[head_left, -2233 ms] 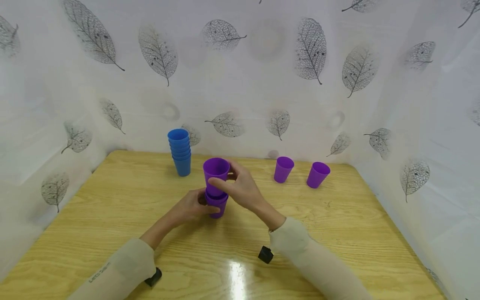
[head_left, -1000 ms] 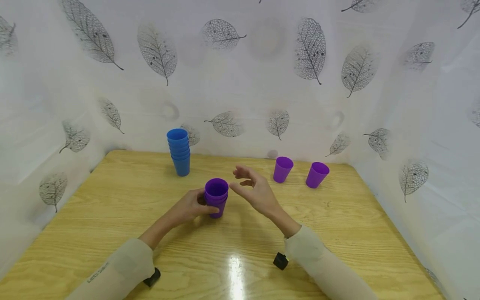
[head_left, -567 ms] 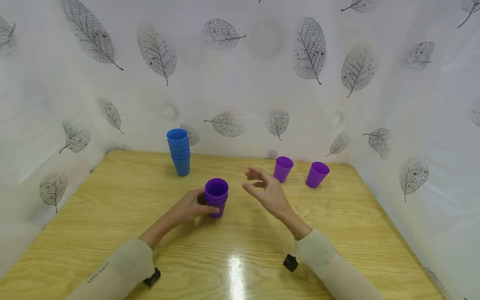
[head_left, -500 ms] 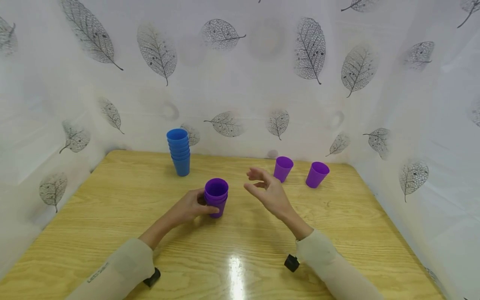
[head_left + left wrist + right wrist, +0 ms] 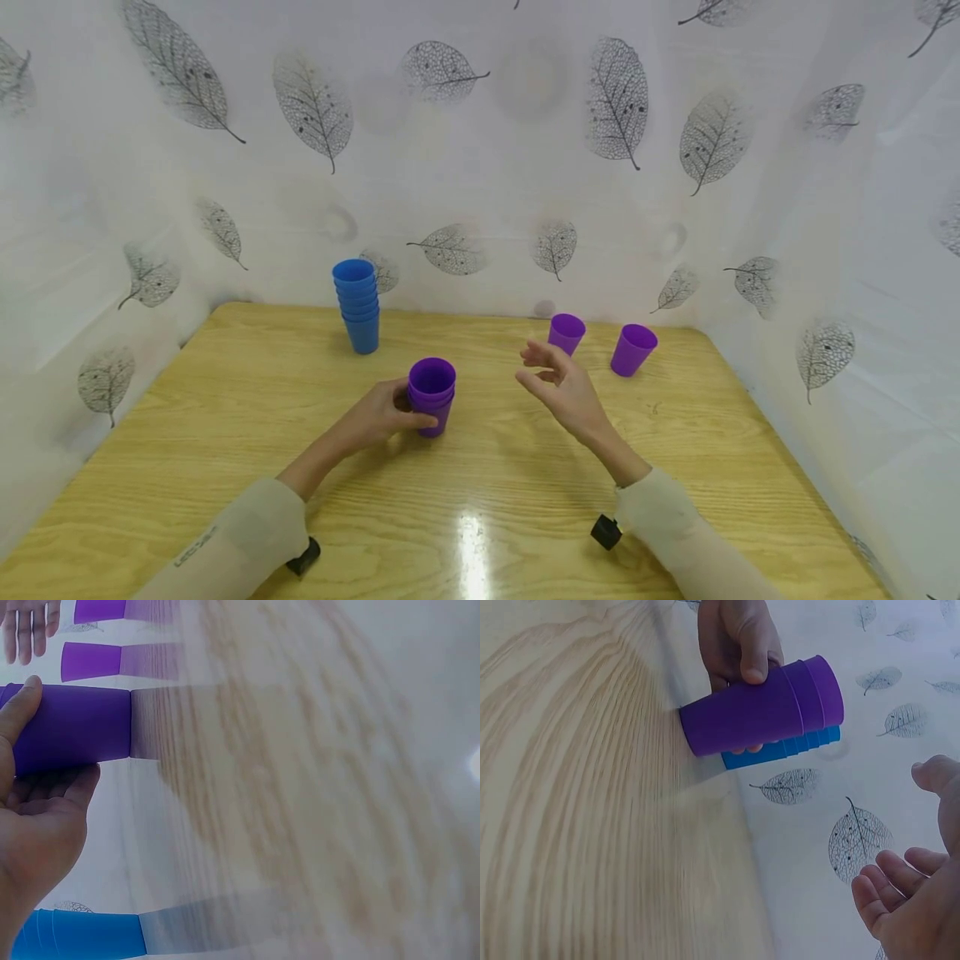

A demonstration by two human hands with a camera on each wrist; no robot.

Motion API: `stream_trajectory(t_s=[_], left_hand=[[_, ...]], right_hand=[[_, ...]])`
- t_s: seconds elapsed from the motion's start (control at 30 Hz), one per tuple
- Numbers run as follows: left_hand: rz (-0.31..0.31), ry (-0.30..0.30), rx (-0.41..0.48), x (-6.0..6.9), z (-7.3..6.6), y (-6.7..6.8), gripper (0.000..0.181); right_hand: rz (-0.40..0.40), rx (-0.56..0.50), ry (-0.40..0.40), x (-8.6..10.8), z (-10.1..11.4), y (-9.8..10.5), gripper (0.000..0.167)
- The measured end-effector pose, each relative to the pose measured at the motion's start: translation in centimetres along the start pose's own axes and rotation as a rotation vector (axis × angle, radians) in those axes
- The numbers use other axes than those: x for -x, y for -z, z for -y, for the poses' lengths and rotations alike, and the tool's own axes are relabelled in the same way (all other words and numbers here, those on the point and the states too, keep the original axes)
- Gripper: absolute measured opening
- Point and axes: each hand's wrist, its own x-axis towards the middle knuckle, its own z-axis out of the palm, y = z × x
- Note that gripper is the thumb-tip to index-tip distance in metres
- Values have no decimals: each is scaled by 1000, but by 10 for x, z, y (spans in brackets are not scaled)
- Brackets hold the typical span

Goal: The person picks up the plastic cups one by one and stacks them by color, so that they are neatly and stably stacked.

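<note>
My left hand (image 5: 382, 412) grips a short stack of nested purple cups (image 5: 432, 404) that stands upright on the table, thumb on the near side. The left wrist view shows the thumb and fingers of this hand (image 5: 45, 840) round the purple stack (image 5: 82, 731). My right hand (image 5: 572, 396) hovers to the right of the stack, holding nothing, its fingers loosely bent and apart from the thumb. Behind it, a single purple cup (image 5: 567, 327) is partly hidden. Another purple cup (image 5: 633, 350) stands farther right. In the right wrist view, my right hand (image 5: 922, 892) has nothing in it.
A taller stack of blue cups (image 5: 363, 312) stands at the back left of the wooden table (image 5: 480, 475). A white, leaf-printed sheet (image 5: 480, 150) rises behind the table and along both sides. Light glares off the table's near part.
My right hand lowered a purple cup into the stack, let go and moved right, now covering part of the nearer single cup. My left hand has kept its hold on the stack.
</note>
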Motion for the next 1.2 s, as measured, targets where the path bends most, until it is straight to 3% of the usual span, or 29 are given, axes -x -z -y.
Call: stream_trajectory(t_s=[0.4, 0.8, 1.2], left_hand=[[-2, 10, -6, 0, 0, -1, 65], [-4, 6, 5, 0, 2, -1, 65], [-1, 26, 21, 1, 1, -1, 65]], right_hand=[[-29, 45, -61, 12, -18, 20, 50], [-69, 72, -104, 19, -30, 34, 60], [-155, 97, -152, 21, -40, 52, 54]])
